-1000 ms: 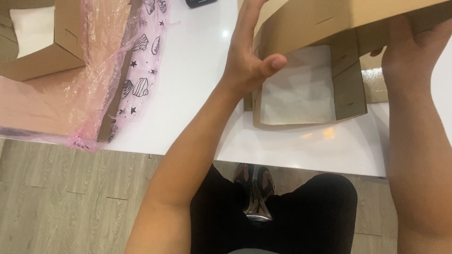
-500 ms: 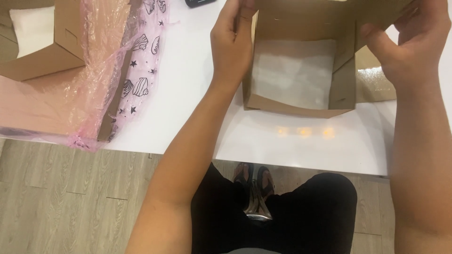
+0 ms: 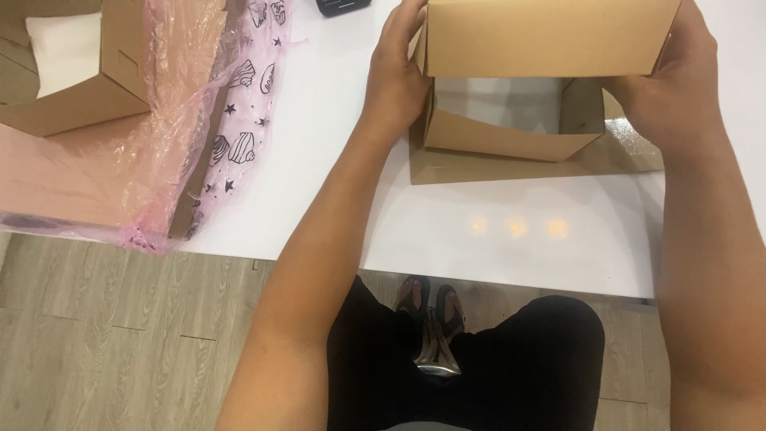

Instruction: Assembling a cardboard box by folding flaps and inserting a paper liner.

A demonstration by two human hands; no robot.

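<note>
Our left hand [image 3: 399, 80] and right hand [image 3: 666, 88] clasp the brown cardboard window box [image 3: 542, 48] by its side walls; it looks light, thin and easily creased.

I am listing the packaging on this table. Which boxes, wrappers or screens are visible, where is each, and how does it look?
Brown cardboard box: top centre, held between left hand and right hand, clear window facing down.
Second brown cardboard box: top left, open, white inside.
Pink plastic wrapper: beside that box, translucent, black drawings of cupcakes and stars.
Dark device: top edge, mostly cut off.
</note>
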